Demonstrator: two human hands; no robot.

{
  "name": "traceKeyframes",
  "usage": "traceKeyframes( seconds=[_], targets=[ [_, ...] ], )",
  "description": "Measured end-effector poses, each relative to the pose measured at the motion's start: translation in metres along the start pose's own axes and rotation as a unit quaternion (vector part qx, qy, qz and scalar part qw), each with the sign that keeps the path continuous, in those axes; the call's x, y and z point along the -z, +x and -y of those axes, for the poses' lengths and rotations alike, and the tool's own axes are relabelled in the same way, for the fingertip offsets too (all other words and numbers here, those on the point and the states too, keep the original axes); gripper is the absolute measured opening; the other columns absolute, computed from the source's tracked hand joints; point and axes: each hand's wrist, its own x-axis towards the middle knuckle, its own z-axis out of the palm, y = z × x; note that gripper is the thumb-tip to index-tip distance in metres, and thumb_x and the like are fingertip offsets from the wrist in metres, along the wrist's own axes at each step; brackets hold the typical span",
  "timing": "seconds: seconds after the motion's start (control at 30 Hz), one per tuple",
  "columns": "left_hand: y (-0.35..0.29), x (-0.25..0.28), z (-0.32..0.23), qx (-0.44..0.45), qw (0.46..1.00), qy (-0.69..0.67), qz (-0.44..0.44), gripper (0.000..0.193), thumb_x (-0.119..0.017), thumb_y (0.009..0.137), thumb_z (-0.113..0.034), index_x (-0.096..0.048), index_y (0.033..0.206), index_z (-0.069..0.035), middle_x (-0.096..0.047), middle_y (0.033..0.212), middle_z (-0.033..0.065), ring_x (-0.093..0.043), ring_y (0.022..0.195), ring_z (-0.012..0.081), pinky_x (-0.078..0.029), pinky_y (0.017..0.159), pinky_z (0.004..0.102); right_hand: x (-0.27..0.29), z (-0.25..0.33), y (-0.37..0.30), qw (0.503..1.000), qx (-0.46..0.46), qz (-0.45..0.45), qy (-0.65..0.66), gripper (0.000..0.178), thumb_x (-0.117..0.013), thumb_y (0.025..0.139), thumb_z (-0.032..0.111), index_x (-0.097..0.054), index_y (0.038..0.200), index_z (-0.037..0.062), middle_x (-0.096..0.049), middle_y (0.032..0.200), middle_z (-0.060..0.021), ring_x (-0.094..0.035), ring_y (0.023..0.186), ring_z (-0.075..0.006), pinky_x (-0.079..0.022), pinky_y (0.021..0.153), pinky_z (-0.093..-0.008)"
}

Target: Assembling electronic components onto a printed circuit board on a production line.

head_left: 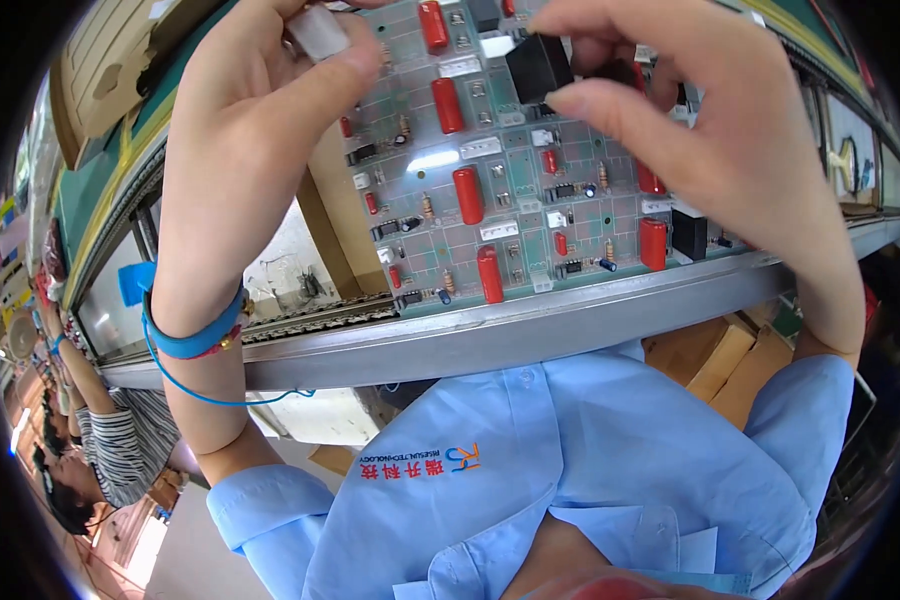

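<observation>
A: What is seen nearest?

B: A light blue shirt (570,470) is seen at the near edge, and a blue wrist strap (185,335) with a thin cord is worn on the left forearm. Beyond it, a grey metal rail (530,325) edges the counter.

A: And past the rail?

B: A green circuit board (510,190) is laid there, studded with red capacitors (467,194) in a row and small black blocks.

A: How are the hands placed?

B: The left hand (260,110) is raised over the board's far left part, its grip clamped on a small whitish part (317,30). The right hand (710,130) is held over the far right part, fingers closed around a black block (538,66) just above the board.

A: Anything to the side?

B: Another person in a striped top (120,450) is seen at the left.
</observation>
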Motion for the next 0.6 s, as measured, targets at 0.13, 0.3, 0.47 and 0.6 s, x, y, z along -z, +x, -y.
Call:
traceKeyframes(
  seconds=[0.13,0.3,0.47,0.6],
  targets=[
    [-0.013,0.001,0.007,0.042,0.999,0.003,-0.027,0.033,-0.055,0.099,-0.016,-0.053,0.126,0.003,-0.062,0.107,0.0082,-0.062,0.092,0.0129,-0.049,0.084,0.0244,-0.018,0.004,-0.008,0.998,-0.022,-0.025,-0.057,0.032,-0.073,0.077,0.003,-0.066,0.108,0.006,-0.06,0.084,-0.0059,-0.059,0.071,-0.016,-0.046,0.057,-0.0255],
    [-0.024,0.008,0.003,0.08,0.992,-0.058,-0.076,0.026,-0.064,0.094,-0.013,-0.06,0.116,0.0,-0.065,0.097,0.0053,-0.062,0.077,0.0084,-0.049,0.07,0.0204,-0.027,0.008,-0.009,0.991,0.008,-0.039,-0.13,0.035,-0.074,0.076,0.002,-0.066,0.11,0.002,-0.059,0.083,-0.0096,-0.061,0.073,-0.0205,-0.049,0.061,-0.029],
    [-0.024,0.011,-0.009,0.156,0.987,-0.018,-0.031,0.027,-0.062,0.095,-0.021,-0.061,0.112,0.001,-0.063,0.073,0.0028,-0.052,0.054,0.0047,-0.042,0.046,0.0181,-0.028,0.012,-0.003,0.988,0.015,-0.015,-0.156,0.033,-0.075,0.075,0.002,-0.067,0.107,0.0006,-0.061,0.086,-0.0099,-0.062,0.074,-0.0206,-0.05,0.063,-0.0283],
    [-0.022,0.005,-0.025,0.177,0.983,0.03,-0.048,0.028,-0.062,0.095,-0.022,-0.061,0.114,0.0,-0.061,0.073,0.0006,-0.05,0.052,0.0033,-0.042,0.046,0.0171,-0.024,0.015,-0.003,0.981,0.011,-0.012,-0.193,0.032,-0.075,0.075,0.002,-0.067,0.106,0.0003,-0.061,0.085,-0.0093,-0.062,0.073,-0.0198,-0.049,0.064,-0.0279]
  ],
)
